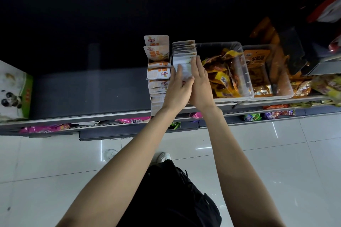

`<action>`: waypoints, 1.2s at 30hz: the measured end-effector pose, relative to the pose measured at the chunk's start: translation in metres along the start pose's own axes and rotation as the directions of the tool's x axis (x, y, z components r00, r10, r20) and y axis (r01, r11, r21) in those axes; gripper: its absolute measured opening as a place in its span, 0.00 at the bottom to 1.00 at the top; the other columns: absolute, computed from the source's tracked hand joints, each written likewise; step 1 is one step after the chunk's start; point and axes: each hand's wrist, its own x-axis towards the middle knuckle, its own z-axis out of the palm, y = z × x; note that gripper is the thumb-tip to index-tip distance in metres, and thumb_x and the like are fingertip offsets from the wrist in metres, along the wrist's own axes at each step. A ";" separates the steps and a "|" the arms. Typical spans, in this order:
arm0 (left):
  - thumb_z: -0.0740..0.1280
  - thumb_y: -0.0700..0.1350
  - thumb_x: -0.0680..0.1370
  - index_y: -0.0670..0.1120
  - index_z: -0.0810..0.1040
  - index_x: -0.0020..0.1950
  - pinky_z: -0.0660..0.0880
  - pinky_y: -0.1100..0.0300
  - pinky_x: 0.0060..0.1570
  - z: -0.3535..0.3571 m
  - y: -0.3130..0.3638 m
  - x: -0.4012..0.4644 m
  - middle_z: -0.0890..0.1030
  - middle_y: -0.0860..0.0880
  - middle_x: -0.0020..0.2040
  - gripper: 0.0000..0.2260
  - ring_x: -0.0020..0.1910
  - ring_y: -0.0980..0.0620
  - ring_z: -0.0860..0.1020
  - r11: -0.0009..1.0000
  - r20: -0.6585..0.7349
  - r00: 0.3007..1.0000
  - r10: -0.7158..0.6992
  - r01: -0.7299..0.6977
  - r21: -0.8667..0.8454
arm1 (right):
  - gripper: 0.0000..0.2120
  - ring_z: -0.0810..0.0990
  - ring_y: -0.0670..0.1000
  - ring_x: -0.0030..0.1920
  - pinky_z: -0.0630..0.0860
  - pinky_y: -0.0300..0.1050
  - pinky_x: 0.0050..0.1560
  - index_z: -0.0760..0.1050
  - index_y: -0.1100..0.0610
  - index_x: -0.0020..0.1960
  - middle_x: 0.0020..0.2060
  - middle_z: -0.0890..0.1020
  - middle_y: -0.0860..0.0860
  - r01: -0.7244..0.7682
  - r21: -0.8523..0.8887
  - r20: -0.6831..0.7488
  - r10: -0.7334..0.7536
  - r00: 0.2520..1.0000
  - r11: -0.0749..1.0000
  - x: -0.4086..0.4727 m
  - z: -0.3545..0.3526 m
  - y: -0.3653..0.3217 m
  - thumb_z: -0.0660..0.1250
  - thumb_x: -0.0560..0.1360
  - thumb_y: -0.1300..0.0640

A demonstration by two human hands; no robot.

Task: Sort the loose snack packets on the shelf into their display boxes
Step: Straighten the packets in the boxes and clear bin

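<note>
Two rows of white-and-orange snack packets stand on the dark shelf (88, 90). The left row (158, 72) fills a white display box; the right row (184, 49) stands beside it. My left hand (178, 88) and my right hand (200, 83) meet at the front of the right row. Between them is a stack of white packets (184, 69): the left hand's fingers lie against its left side, and the right hand's straight fingers press its right side. The box under the right row is hidden by my hands.
A clear plastic bin (245, 72) of yellow and orange packets stands right of my hands, with a second bin (284, 79) beyond it. A panda-printed box (14, 90) sits at the shelf's left end. Pink and green packets (132, 120) lie on the lower shelf.
</note>
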 end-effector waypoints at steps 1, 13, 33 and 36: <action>0.54 0.50 0.83 0.49 0.47 0.78 0.48 0.54 0.74 0.000 -0.003 -0.001 0.45 0.50 0.78 0.26 0.76 0.53 0.46 1.000 -0.004 1.000 0.014 -0.014 -0.020 | 0.36 0.54 0.56 0.75 0.56 0.34 0.71 0.50 0.64 0.76 0.76 0.54 0.59 -0.016 0.080 -0.021 0.017 1.000 0.997 -0.003 -0.004 0.000 0.66 0.75 0.65; 0.58 0.47 0.82 0.53 0.44 0.77 0.51 0.51 0.75 0.005 -0.013 0.001 0.45 0.51 0.78 0.29 0.77 0.52 0.46 0.991 -0.026 0.998 0.054 -0.057 -0.117 | 0.28 0.56 0.56 0.75 0.58 0.46 0.72 0.54 0.64 0.75 0.74 0.60 0.59 0.018 0.080 -0.179 -0.004 0.984 0.997 -0.034 -0.012 0.002 0.60 0.78 0.61; 0.61 0.44 0.80 0.51 0.47 0.77 0.51 0.63 0.72 -0.005 -0.001 -0.020 0.50 0.52 0.78 0.31 0.76 0.54 0.51 0.965 -0.066 0.989 0.129 -0.140 -0.220 | 0.33 0.47 0.58 0.76 0.43 0.53 0.74 0.49 0.64 0.76 0.76 0.53 0.60 0.026 -0.046 -0.094 -0.030 0.995 0.999 -0.019 -0.015 0.000 0.58 0.77 0.54; 0.62 0.48 0.76 0.49 0.51 0.77 0.58 0.50 0.73 -0.009 0.004 -0.009 0.57 0.49 0.77 0.32 0.75 0.52 0.56 0.965 -0.084 0.980 0.179 -0.191 -0.181 | 0.31 0.46 0.57 0.76 0.43 0.53 0.75 0.50 0.64 0.76 0.75 0.53 0.60 -0.001 0.057 -0.133 0.009 0.991 0.998 -0.012 -0.033 0.001 0.55 0.77 0.56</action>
